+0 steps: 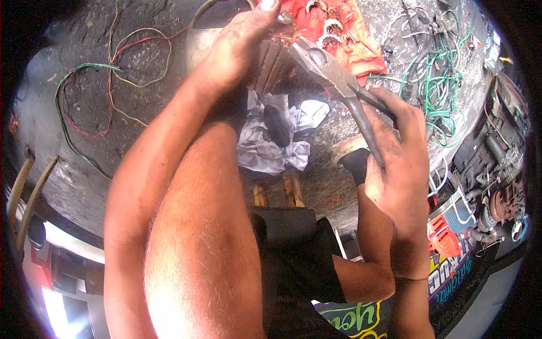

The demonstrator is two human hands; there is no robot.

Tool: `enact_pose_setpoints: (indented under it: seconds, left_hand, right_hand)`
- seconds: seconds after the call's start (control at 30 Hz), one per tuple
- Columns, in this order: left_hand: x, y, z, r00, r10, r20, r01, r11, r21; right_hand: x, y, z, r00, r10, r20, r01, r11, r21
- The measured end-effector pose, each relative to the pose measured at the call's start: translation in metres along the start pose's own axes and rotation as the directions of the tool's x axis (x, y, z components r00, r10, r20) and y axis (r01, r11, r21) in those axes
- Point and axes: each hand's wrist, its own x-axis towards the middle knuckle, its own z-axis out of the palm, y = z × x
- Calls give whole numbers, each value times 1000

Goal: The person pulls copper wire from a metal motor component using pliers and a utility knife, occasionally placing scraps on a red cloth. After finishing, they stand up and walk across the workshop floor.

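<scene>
My right hand (401,141) is wrapped round the handles of worn metal pliers (330,73), which slant up and left. The pliers' jaws reach beside thin copper-coloured strands (285,39), near the fingers of my left hand (234,51). That left hand is closed at the top edge, its thumb uppermost; what it pinches is partly cut off and I cannot make it out. Beneath the jaws stands a worn, grooved grey block (272,68). Just beyond lies an orange-red cloth (370,53) with several pale curved pieces (332,28) and loose copper strands on it.
Loose red, tan and green wires (116,68) lie on the dark ground at left. A tangle of green and other wires (443,101) is at right. Crumpled grey-white cloth (262,150) lies between my legs. Greasy machine parts (499,198) and a plastic basket (460,209) line the right edge.
</scene>
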Motion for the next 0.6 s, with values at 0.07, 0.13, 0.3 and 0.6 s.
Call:
enact_pose_setpoints:
  seconds: [0.07, 0.13, 0.3, 0.6]
  left_hand:
    - [2, 0, -9, 993, 18, 118, -49, 963, 265]
    - [3, 3, -8, 990, 20, 141, -72, 925, 372]
    - [1, 8, 11, 996, -15, 85, -21, 917, 398]
    - [6, 6, 13, 987, -24, 161, -30, 945, 326]
  right_hand:
    - [2, 2, -4, 1000, -25, 11, 25, 999, -48]
    - [4, 1, -10, 999, -29, 34, 34, 987, -158]
    - [16, 0, -34, 990, 3, 140, 41, 950, -310]
    - [32, 19, -48, 958, -67, 280, 177, 903, -391]
